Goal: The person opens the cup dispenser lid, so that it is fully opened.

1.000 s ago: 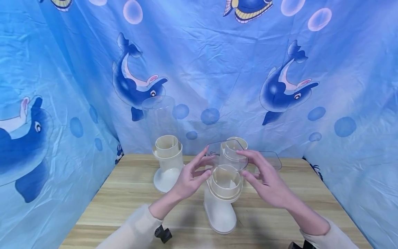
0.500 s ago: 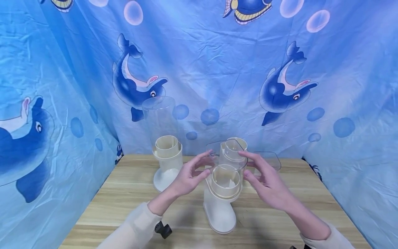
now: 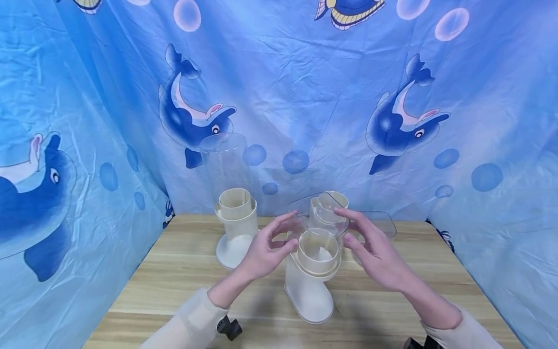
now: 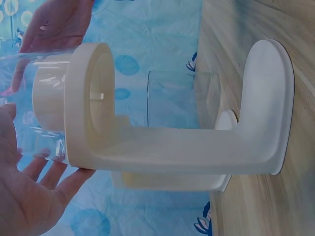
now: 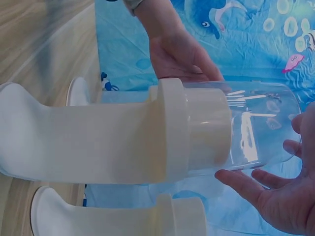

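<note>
the left hand (image 3: 267, 248) and right hand (image 3: 378, 253), apart, curve round a clear container (image 5: 261, 129) at its nine and three o'clock. it surrounds the collar of a cream stand (image 3: 308, 296) at six o'clock; its exact seating is hard to make out. fingers partly hide behind it; the right sleeve (image 3: 462, 332) is cut off.

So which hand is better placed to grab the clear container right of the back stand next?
Probably the right hand: in the head view it appears nearer that clear container, while the left hand is on the front stand's other side.
</note>
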A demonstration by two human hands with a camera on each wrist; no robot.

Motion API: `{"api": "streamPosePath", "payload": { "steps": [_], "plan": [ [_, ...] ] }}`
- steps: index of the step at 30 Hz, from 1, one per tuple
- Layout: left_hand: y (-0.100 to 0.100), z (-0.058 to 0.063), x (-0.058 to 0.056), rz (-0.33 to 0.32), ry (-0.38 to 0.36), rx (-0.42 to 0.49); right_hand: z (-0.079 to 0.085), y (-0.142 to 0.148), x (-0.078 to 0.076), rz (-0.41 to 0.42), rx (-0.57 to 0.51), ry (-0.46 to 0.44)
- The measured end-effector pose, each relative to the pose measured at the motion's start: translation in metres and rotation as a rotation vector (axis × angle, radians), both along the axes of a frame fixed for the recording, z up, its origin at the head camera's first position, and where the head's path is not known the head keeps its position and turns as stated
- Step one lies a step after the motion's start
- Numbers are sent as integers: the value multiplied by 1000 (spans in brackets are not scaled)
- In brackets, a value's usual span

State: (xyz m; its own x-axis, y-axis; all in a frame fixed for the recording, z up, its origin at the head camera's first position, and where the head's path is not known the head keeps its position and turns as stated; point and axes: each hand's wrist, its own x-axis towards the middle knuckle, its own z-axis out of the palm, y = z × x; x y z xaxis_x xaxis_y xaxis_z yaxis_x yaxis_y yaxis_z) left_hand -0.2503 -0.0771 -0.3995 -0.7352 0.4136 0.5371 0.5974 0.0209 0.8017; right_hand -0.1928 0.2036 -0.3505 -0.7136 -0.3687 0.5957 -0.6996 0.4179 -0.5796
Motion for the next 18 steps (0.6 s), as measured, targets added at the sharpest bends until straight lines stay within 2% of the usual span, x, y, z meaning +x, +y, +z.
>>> {"api": "streamPosePath", "payload": {
  "steps": [4,12,16,18],
  "plan": [
    [-1,0,-3,-8,17,-19,2,3,3,-6,0,1],
    [-3,4,-7,-75,3,-6,4,2,8,11,-36,-23],
    [0,4,-5,-77,-14,8,3,1,7,23,-44,-29],
    [2,3,-3,-59,-18,19,2,1,6,17,-47,-21]
  ]
}}
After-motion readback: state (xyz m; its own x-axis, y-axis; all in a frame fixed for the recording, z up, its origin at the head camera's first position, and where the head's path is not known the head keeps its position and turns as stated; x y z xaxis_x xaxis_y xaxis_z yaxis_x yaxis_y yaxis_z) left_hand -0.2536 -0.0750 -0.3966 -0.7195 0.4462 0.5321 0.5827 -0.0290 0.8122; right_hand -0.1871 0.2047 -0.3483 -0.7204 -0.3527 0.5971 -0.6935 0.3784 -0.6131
